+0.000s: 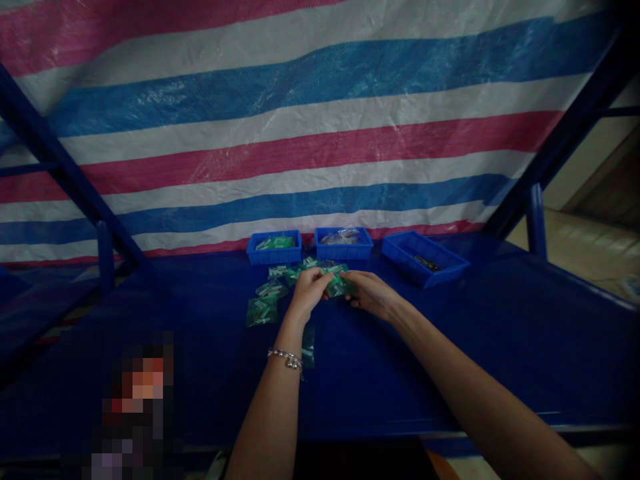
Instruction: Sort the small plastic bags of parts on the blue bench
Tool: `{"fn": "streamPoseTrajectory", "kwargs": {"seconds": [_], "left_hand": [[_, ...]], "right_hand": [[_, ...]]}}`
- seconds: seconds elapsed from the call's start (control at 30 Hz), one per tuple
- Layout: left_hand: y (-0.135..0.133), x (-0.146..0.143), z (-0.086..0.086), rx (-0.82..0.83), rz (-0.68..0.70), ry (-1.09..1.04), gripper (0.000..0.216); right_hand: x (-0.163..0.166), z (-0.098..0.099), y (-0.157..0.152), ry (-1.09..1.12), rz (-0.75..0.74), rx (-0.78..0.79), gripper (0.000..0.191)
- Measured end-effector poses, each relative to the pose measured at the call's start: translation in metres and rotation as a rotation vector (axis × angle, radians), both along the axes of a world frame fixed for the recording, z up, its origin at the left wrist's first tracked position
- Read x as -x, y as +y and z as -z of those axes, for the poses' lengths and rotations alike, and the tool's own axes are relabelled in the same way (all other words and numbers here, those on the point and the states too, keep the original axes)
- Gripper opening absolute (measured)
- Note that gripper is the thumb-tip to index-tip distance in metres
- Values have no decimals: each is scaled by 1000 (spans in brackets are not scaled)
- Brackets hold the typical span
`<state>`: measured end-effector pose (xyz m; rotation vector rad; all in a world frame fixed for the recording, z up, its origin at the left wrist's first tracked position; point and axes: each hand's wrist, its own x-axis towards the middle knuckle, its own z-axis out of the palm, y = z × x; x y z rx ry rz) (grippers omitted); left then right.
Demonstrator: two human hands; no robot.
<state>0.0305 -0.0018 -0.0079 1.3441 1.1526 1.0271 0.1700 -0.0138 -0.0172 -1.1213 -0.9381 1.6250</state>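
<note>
Both my hands meet over the blue table [500, 347], pinching one small green packet [340, 285] between them. My left hand [309, 288], with a bracelet on its wrist, grips the packet's left end. Its right end is in the closed fingers of my right hand [371, 293]. More green packets [265, 301] lie scattered just left of my hands and behind them. One packet [309, 347] lies under my left forearm.
Three blue trays stand at the back: the left one [274, 247] holds green packets, the middle one [343, 243] clear bags, the right one [425, 259] a small dark item. A striped tarp [300, 133] hangs behind. Blue frame bars [536, 220] rise at both sides.
</note>
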Motion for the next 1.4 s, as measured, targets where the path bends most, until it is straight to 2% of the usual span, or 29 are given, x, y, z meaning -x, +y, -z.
{"fn": "streamPoseTrajectory", "kwargs": {"seconds": [0.27,0.53,0.8,1.0,1.4], "left_hand": [[-1,0,-2,-42,18,98,21],[-3,0,-2,10,125,116,17],[-1,0,-1,-25,108,39,13],[-2,1,-4,-67,10,13,12],[-3,0,-7,-72,9,-22,12]], "right_hand": [[-2,2,2,52,44,-39,13],[-3,1,1,39,60,-49,18],[-3,0,1,34,29,-73,22],[-4,-1,0,29,7,-85,22],[-6,3,2,23,-26,-165,19]]}}
